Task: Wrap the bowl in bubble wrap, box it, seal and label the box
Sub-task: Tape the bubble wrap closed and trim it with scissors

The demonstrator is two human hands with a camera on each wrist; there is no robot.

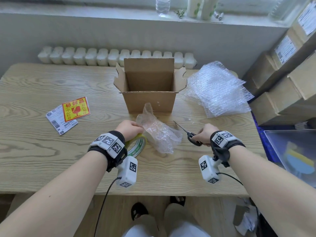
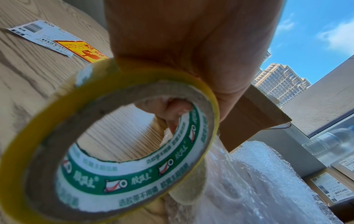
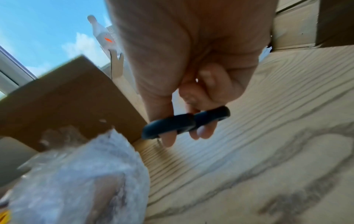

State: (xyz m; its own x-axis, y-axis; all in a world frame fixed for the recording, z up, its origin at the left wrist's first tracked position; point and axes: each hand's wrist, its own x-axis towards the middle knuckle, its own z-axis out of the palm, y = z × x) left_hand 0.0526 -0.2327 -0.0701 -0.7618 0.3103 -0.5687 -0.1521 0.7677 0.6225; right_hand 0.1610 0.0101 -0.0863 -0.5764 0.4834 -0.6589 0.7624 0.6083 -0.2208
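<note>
A bundle wrapped in bubble wrap point(image 1: 159, 132) point(image 3: 80, 178) lies on the wooden table point(image 1: 51, 151) in front of an open cardboard box point(image 1: 148, 93). My left hand point(image 1: 129, 128) grips a yellow roll of tape point(image 1: 136, 145) point(image 2: 114, 145) just left of the bundle, a finger hooked inside its core. To the right, my right hand point(image 1: 204, 134) point(image 3: 191, 91) holds black-handled scissors point(image 1: 188, 133) point(image 3: 185, 121), blades pointing at the bundle. The bowl itself is hidden in the wrap.
A yellow fragile sticker point(image 1: 76, 108) and a white shipping label point(image 1: 59, 121) lie at the left. Spare bubble wrap sheets point(image 1: 218, 89) sit right of the box. Stacked cartons point(image 1: 287, 79) and a bin point(image 1: 290, 151) stand at the right edge.
</note>
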